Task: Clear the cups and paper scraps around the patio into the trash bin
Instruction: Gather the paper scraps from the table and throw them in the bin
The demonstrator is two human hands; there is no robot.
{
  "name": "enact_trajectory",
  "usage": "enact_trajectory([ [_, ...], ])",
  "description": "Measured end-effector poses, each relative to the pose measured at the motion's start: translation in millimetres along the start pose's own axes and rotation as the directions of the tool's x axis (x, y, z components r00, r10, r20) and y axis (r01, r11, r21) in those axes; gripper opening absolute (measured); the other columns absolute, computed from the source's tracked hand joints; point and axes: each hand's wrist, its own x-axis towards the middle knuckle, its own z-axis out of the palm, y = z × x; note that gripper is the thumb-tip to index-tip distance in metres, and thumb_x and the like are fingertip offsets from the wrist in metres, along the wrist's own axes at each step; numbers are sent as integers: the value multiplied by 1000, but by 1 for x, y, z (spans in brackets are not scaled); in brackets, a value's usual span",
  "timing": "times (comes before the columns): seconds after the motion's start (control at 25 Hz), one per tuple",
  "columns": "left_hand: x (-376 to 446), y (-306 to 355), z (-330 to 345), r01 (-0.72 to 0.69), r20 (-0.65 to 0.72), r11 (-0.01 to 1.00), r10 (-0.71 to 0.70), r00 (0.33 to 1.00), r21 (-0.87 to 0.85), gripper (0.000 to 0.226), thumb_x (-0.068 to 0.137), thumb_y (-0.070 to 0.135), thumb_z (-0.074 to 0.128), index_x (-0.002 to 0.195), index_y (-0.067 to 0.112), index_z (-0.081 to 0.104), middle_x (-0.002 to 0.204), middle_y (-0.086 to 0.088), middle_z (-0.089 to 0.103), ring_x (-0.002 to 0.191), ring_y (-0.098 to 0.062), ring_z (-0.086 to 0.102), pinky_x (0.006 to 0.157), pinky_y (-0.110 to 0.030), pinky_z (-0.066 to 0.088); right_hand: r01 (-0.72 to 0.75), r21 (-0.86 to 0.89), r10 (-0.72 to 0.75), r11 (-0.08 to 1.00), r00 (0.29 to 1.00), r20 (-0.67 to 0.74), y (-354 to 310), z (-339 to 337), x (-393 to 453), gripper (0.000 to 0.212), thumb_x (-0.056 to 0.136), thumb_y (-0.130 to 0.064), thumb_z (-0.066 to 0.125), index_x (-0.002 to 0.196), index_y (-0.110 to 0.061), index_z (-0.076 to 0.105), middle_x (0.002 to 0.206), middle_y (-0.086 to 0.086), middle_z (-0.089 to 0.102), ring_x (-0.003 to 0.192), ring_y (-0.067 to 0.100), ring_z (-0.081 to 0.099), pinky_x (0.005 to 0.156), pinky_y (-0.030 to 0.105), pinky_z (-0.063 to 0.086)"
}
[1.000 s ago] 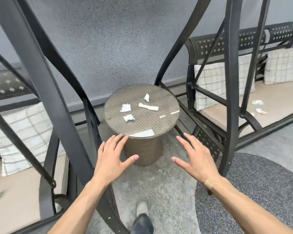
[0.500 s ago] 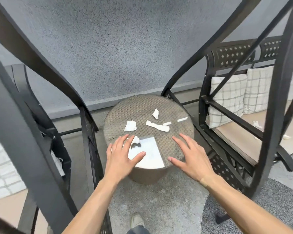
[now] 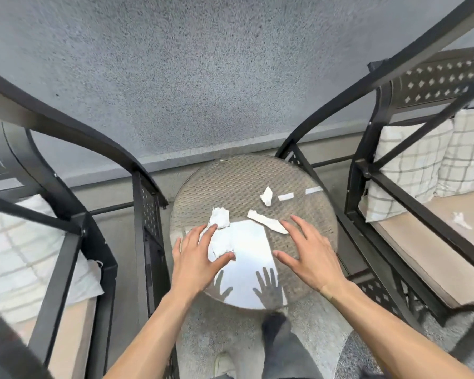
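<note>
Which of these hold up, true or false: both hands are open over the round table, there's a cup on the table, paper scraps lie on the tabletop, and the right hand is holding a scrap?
1. Both hands are open over the round table. True: left hand and right hand have spread fingers.
2. A cup stands on the table. False: only paper is on it.
3. Paper scraps lie on the tabletop. True.
4. The right hand holds a scrap. False: it holds nothing; a long torn strip lies by its fingertips.

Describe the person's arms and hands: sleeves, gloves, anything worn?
Both forearms are bare to the frame edge, no sleeves showing. The left hand and right hand wear no gloves or visible rings. A small strip, possibly a bandage, sits at the right wrist. No watch is visible.
</note>
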Motion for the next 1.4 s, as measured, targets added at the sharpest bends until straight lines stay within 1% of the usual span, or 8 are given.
enact_trajectory([
  [0.24, 42, 13, 28, 163, 16, 986, -162, 987, -24, 74, 81, 67, 56, 144, 36, 34, 151, 9, 35, 139, -13, 32, 115, -47, 21, 30, 46, -35, 998, 993, 117, 52, 6, 73, 62, 93, -58, 41, 147, -35, 22, 157, -5, 19, 141, 21, 24, 109, 43, 29],
  [0.48, 58, 26, 60, 349, 94, 937, -347, 933, -6, 74, 82, 62, 59, 146, 34, 33, 149, 8, 36, 137, -14, 36, 114, -47, 23, 141, 53, -150, 989, 950, 273, 93, 27, 121, 57, 96, -49, 40, 147, -30, 25, 155, -2, 22, 137, 23, 31, 107, 40, 35],
  [0.72, 62, 11, 90, 491, 174, 870, -492, 853, 52, 74, 81, 60, 62, 145, 32, 36, 146, 3, 40, 133, -17, 40, 112, -45, 27, 156, 55, -165, 986, 906, 390, 108, 59, 149, 54, 96, -41, 46, 146, -26, 31, 151, 2, 29, 132, 28, 37, 103, 44, 39],
  [0.92, 72, -8, 115, 493, 264, 861, -507, 820, 124, 69, 81, 56, 63, 142, 34, 38, 144, 1, 39, 129, -23, 42, 105, -46, 31, 139, 38, -142, 989, 888, 438, 105, 90, 176, 49, 94, -31, 53, 141, -30, 40, 133, 2, 42, 113, 27, 52, 85, 38, 49],
  [1.12, 74, -21, 138, 461, 345, 879, -474, 810, 124, 55, 81, 44, 69, 131, 33, 47, 133, 2, 42, 117, -22, 50, 97, -43, 42, 114, -26, -82, 993, 841, 535, 96, 122, 189, 53, 92, -25, 55, 140, -37, 38, 129, 0, 42, 110, 25, 52, 84, 35, 47],
  [1.24, 71, -27, 144, 427, 359, 902, -418, 834, 60, 44, 83, 29, 70, 123, 30, 52, 126, 3, 42, 107, -21, 55, 79, -40, 53, 80, -38, -45, 996, 825, 564, 92, 134, 189, 53, 91, -18, 54, 138, -37, 41, 131, -2, 43, 108, 24, 54, 83, 35, 48],
  [1.32, 67, -32, 146, 394, 372, 919, -374, 850, 25, 37, 84, 17, 65, 117, 28, 52, 123, 4, 41, 99, -21, 57, 65, -38, 55, 77, -46, -38, 996, 825, 564, 91, 139, 188, 50, 90, -13, 52, 135, -33, 45, 133, -4, 45, 105, 25, 57, 82, 34, 48],
  [1.4, 66, -37, 146, 360, 383, 933, -334, 861, 6, 30, 85, 10, 58, 111, 25, 54, 118, 4, 45, 98, -22, 58, 64, -39, 56, 97, -68, -43, 993, 827, 561, 90, 142, 186, 41, 90, -10, 51, 127, -27, 52, 133, -5, 47, 103, 25, 59, 79, 33, 47],
])
